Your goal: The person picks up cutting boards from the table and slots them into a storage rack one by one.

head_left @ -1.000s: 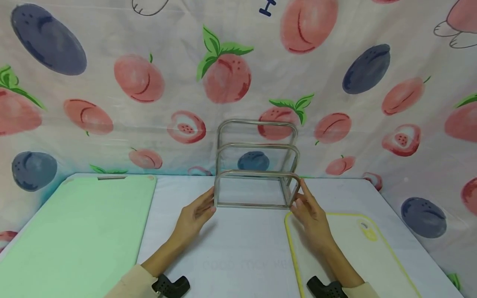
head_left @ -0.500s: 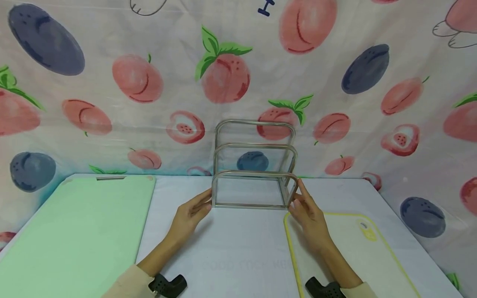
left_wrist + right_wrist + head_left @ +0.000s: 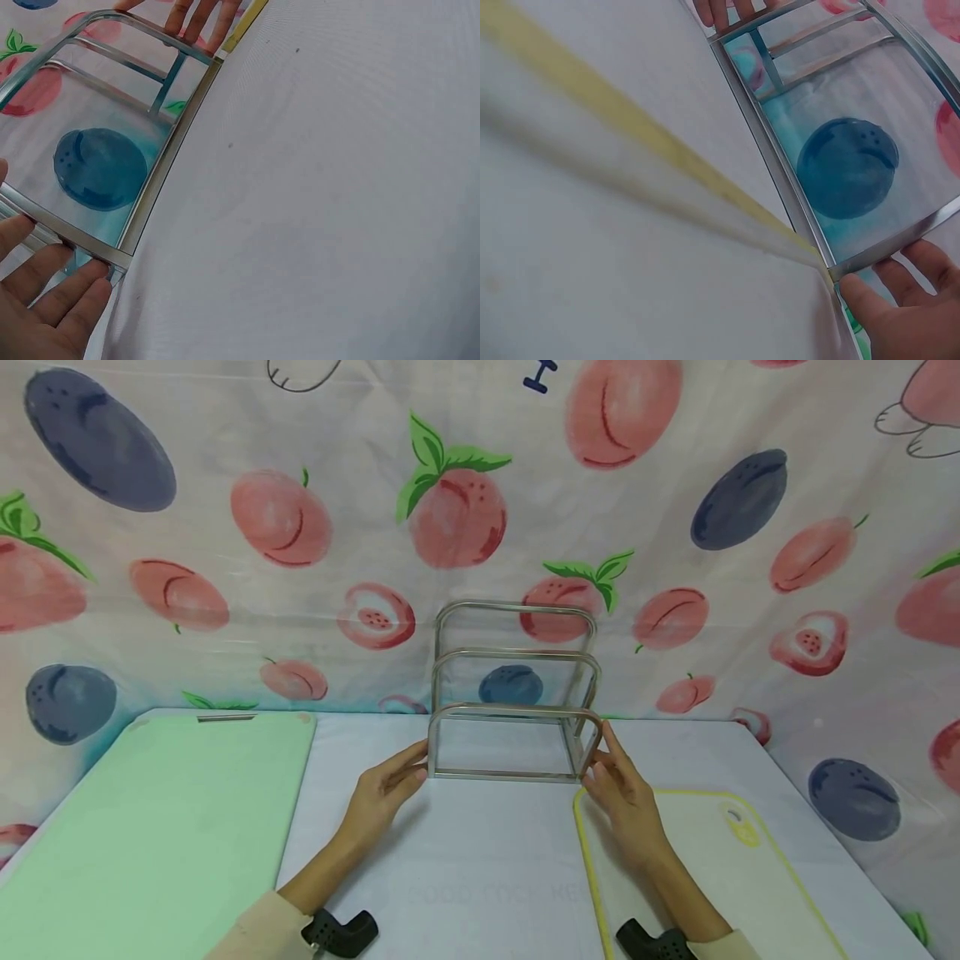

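Note:
A silver metal rack [image 3: 517, 710] with three upright hoops, one behind another, stands at the middle of the back of the table. My left hand [image 3: 381, 793] is at its left side, with nearly straight fingertips resting against the front hoop's side bar. Close up in the left wrist view, the fingers [image 3: 71, 304] lie along that bar's lower end. On the other side, my right hand [image 3: 622, 802] touches the right bar, its index finger reaching up along it. The thumb is right at the lower front corner of the rack [image 3: 780, 161] in the right wrist view.
A large pale green cutting board [image 3: 172, 827] lies on the left of the white table [image 3: 450, 877]. To the right lies a white cutting board [image 3: 720, 877] with a yellow edge, partly beneath my right arm. Fruit-patterned cloth [image 3: 337, 527] hangs behind the rack.

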{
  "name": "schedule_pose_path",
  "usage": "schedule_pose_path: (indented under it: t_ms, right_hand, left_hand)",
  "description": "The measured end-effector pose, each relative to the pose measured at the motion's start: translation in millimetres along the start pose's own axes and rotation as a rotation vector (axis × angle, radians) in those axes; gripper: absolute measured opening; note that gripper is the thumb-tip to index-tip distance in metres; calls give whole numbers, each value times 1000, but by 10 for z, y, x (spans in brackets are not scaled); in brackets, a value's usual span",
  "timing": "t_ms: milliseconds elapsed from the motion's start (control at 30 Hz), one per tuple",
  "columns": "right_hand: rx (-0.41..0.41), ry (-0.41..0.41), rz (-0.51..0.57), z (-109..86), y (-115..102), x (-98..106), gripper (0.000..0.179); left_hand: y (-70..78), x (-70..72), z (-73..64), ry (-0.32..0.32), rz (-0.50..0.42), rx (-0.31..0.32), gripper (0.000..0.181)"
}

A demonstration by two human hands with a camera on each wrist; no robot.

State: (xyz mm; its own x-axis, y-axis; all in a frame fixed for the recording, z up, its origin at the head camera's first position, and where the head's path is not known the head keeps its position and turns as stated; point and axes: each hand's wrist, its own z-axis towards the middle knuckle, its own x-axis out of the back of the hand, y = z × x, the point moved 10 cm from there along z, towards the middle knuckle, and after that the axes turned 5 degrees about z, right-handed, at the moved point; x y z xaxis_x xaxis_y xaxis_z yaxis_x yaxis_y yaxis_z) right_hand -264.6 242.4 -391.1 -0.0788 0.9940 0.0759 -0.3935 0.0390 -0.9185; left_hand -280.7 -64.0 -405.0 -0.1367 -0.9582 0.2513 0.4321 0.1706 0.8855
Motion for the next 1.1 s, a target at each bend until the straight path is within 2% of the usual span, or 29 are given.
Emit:
schedule_pose_path:
  t_ms: [167, 300, 467, 800, 933, 1100]
  right_hand:
    - [-11, -19, 27, 0, -7, -30, 58]
    - [-25, -27, 28, 0, -2, -43, 58]
    - [-23, -30, 26, 7, -1, -55, 58]
    - [-6, -37, 16, -1, -20, -65, 57]
    - [0, -38, 31, 0, -25, -76, 57]
    - [-2, -49, 18, 1, -28, -113, 57]
  left_hand:
    - [31, 31, -5, 39, -22, -28, 38]
    - [36, 61, -3, 67, -31, -23, 36]
    - [28, 84, -5, 80, -37, 8, 36]
    - [19, 117, -6, 99, -99, -11, 33]
    - [18, 136, -3, 119, -81, -3, 32]
    - [10, 190, -15, 167, -7, 34, 35]
